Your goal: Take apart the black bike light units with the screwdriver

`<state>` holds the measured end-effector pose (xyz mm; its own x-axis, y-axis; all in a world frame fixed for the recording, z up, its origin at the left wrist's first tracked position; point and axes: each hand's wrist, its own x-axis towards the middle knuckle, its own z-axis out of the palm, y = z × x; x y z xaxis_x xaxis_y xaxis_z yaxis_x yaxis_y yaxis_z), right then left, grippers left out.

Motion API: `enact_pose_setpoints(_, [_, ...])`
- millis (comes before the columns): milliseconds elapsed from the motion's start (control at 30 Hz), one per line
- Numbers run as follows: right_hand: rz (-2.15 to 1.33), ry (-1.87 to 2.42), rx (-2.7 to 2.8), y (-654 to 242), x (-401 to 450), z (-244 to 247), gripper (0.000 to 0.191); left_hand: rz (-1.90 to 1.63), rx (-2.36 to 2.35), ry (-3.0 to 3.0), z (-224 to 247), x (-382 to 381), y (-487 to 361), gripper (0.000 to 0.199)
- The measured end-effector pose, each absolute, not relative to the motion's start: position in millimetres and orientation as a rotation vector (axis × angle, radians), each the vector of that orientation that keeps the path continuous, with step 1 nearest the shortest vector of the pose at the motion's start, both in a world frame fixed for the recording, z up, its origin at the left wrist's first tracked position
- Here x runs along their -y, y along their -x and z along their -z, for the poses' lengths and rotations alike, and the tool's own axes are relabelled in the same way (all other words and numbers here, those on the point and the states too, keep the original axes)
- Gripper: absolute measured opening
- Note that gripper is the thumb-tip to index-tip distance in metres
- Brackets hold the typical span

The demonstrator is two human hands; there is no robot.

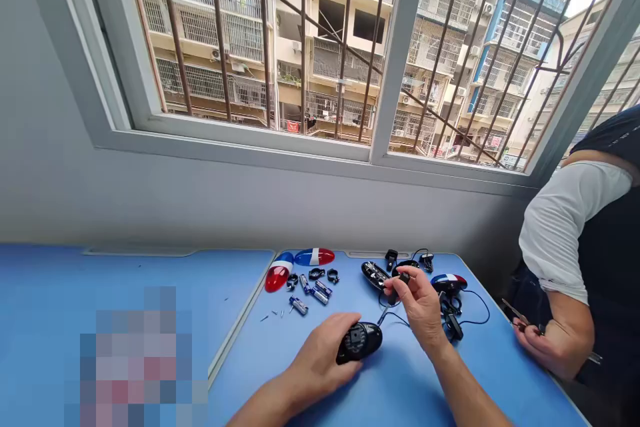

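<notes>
My left hand is closed around a glossy black oval housing, holding it low over the blue table, its underside with a round ribbed part turned up. Raised to the right of it, my right hand pinches a small black piece between thumb and fingers; its exact kind is partly hidden. A thin black cable runs from near the housing's right end toward my right hand. Just behind that hand lies an open black shell with its inside showing.
Red, white and blue covers, batteries, black clamps and small screws lie at the left. A capped unit with a looping cable is at the right. A person holding a metal tool stands beside the table.
</notes>
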<state>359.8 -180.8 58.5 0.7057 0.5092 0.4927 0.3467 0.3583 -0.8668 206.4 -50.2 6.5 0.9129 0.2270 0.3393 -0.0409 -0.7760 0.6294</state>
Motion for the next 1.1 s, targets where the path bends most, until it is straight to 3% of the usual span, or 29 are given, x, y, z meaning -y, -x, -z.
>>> enact_pose_setpoints(167, [0.021,1.233,0.89,-353,193,-64,0.023,-0.452,-0.075,-2.439,-9,53,-205,0.063])
enact_pose_setpoints(1100, [0.146,1.288,1.107,-342,192,-57,0.017,-0.44,-0.075,-2.425,-30,56,-200,0.044])
